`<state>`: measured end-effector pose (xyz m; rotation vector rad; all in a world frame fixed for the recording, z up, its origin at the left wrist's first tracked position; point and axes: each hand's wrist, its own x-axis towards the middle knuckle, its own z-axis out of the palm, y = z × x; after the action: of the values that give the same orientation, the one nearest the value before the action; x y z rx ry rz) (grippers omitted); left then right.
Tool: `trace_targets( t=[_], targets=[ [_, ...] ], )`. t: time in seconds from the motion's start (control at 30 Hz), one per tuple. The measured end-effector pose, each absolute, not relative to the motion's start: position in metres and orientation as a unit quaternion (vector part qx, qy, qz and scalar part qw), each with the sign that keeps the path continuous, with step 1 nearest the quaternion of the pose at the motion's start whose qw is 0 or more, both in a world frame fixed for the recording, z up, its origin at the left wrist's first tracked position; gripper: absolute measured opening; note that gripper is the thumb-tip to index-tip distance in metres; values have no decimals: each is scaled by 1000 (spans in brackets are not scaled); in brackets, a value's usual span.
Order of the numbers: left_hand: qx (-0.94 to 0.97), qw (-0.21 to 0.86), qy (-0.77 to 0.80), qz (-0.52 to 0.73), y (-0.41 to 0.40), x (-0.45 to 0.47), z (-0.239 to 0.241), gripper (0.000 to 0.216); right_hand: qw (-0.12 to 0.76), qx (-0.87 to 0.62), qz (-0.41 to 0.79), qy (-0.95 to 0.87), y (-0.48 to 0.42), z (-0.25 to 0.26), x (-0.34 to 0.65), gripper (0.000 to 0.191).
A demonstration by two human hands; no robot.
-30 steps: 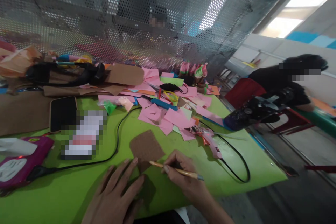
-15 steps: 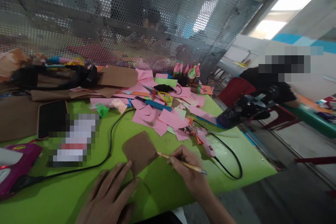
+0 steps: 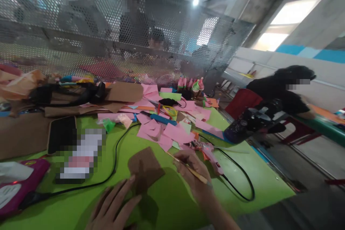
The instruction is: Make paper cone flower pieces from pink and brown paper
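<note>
A brown felt piece (image 3: 145,168) lies on the green table (image 3: 172,205) in front of me. My left hand (image 3: 114,205) lies flat with spread fingers, its fingertips on the near edge of the brown piece. My right hand (image 3: 195,176) is closed around a thin wooden pencil (image 3: 190,169), lifted just right of the brown piece, the tip pointing up and left towards the pink paper scraps (image 3: 172,133). A pink glue gun (image 3: 208,151) lies just beyond my right hand.
A black cord (image 3: 115,165) runs across the table to a magenta device (image 3: 18,185) at the left. A dark phone (image 3: 61,134) and brown sheets (image 3: 21,134) lie at left. Perforated metal screen (image 3: 107,43) stands behind. A person in black (image 3: 280,90) sits at right.
My right hand has lifted the pencil off the brown piece and swung it to the right, its tip now pointing towards the pink scraps. The left hand stays on the brown piece.
</note>
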<state>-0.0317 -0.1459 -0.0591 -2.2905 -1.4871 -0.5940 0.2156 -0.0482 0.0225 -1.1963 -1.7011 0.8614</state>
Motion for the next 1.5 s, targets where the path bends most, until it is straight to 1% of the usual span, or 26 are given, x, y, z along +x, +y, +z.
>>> trace_targets(
  t=[0.1, 0.17, 0.27, 0.33, 0.47, 0.57, 0.67, 0.73, 0.8, 0.9, 0.97, 1.03, 1.13, 1.2, 1.33, 1.5],
  targets=[
    [-819, 176, -493, -235, -132, -35, -50, 43, 385, -431, 281, -766, -29, 37, 204, 10],
    [-809, 158, -502, -263, -120, -35, -39, 48, 346, -388, 243, -819, -14, 43, 192, 12],
    [-767, 90, -587, -243, -101, -27, -23, 47, 274, -329, 165, -889, 14, 45, 170, 24],
    [-747, 35, -630, -209, -90, -19, -12, 45, 222, -339, 103, -908, 33, 41, 152, 34],
    [-731, -33, -668, -136, -74, -10, 9, 51, 208, -353, 91, -908, 63, 28, 126, 43],
    [-719, -69, -683, -114, -64, -10, 18, 48, 207, -363, 103, -903, 75, 21, 120, 49],
    [-694, -124, -695, -144, -56, -14, 17, 41, 219, -379, 130, -890, 75, 20, 125, 56],
    [-674, -165, -694, -192, -52, -17, 13, 31, 235, -384, 157, -879, 70, 23, 132, 58],
    [-659, -201, -683, -242, -49, -20, 10, 18, 257, -386, 192, -865, 61, 29, 140, 54],
    [-637, -247, -657, -320, -43, -25, 12, 7, 295, -383, 259, -836, 48, 38, 153, 37],
    [-610, -280, -633, -386, -38, -28, 16, 15, 316, -373, 299, -820, 42, 42, 159, 30],
    [-578, -309, -608, -448, -32, -30, 21, 23, 335, -361, 352, -796, 38, 44, 164, 31],
    [-531, -352, -570, -519, -22, -28, 28, 28, 371, -355, 464, -722, 37, 44, 168, 28],
    [-504, -369, -552, -553, -15, -25, 32, 30, 393, -359, 499, -684, 39, 43, 170, 27],
    [-463, -367, -533, -606, 0, -17, 37, 34, 436, -376, 462, -675, 44, 43, 174, 27],
    [-406, -326, -541, -661, 11, -6, 30, 37, 487, -396, 397, -670, 49, 41, 181, 26]
  ],
)
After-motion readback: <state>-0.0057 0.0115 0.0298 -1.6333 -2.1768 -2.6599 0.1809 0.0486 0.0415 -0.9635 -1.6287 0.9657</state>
